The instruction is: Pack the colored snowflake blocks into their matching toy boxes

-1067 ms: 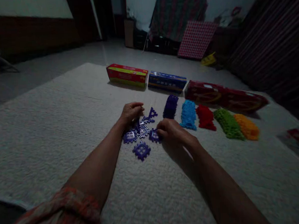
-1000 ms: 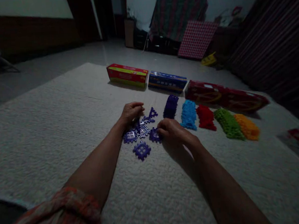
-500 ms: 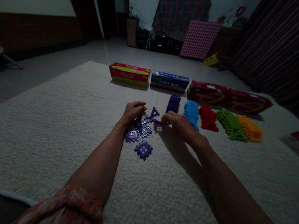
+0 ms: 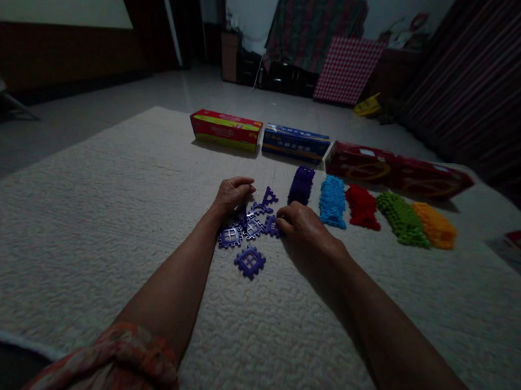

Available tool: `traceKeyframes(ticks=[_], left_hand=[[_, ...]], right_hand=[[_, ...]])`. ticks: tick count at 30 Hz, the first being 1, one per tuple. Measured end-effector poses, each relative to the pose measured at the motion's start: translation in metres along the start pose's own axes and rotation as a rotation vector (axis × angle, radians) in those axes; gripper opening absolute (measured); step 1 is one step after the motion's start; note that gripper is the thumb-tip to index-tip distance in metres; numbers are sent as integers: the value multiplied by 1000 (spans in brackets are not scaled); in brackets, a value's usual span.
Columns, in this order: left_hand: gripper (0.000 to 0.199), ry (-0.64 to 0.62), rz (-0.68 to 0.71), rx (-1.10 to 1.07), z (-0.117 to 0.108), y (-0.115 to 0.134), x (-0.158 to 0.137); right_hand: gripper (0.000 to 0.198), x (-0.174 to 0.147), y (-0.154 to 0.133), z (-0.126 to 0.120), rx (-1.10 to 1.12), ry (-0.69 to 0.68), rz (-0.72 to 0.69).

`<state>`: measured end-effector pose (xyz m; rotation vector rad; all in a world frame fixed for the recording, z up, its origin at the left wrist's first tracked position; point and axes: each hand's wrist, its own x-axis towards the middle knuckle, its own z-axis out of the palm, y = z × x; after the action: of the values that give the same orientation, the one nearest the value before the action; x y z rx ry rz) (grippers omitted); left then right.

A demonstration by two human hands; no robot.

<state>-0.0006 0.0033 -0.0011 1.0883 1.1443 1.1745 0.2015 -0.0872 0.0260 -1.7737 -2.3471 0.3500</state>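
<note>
Several flat purple interlocking building pieces with toothed edges lie on the pale mat. My left hand (image 4: 234,195) is closed over an upright purple piece (image 4: 243,218), seen nearly edge-on; its grip is partly hidden. With its fingertips, my right hand (image 4: 304,223) pinches a purple window piece (image 4: 271,225), low beside the others. Between the hands lie a curved piece (image 4: 258,208) and a triangular piece (image 4: 269,197). Nearer me are two window pieces side by side, the left window piece (image 4: 230,235) and the middle window piece (image 4: 254,227), and a separate window piece (image 4: 250,261).
Beyond my right hand stands a purple stack (image 4: 301,185), then blue (image 4: 332,200), red (image 4: 362,206), green (image 4: 402,218) and orange piles (image 4: 435,224). Behind them are a red-yellow box (image 4: 226,130), a blue box (image 4: 295,141) and dark red boxes (image 4: 395,168).
My right hand has moved slightly left and lower, bringing its window piece down beside the other purple pieces. My left hand has stayed in place.
</note>
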Motion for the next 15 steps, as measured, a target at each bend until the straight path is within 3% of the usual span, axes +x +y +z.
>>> traceKeyframes(ticks=[8,15], left_hand=[[29,-13,54,-3,-3,-6,4],[34,-20,47,-9,-3,-8,5]], right_hand=[[18,1,-3,-9,79,-53,46],[14,-2,-4,-5,148,12,119]])
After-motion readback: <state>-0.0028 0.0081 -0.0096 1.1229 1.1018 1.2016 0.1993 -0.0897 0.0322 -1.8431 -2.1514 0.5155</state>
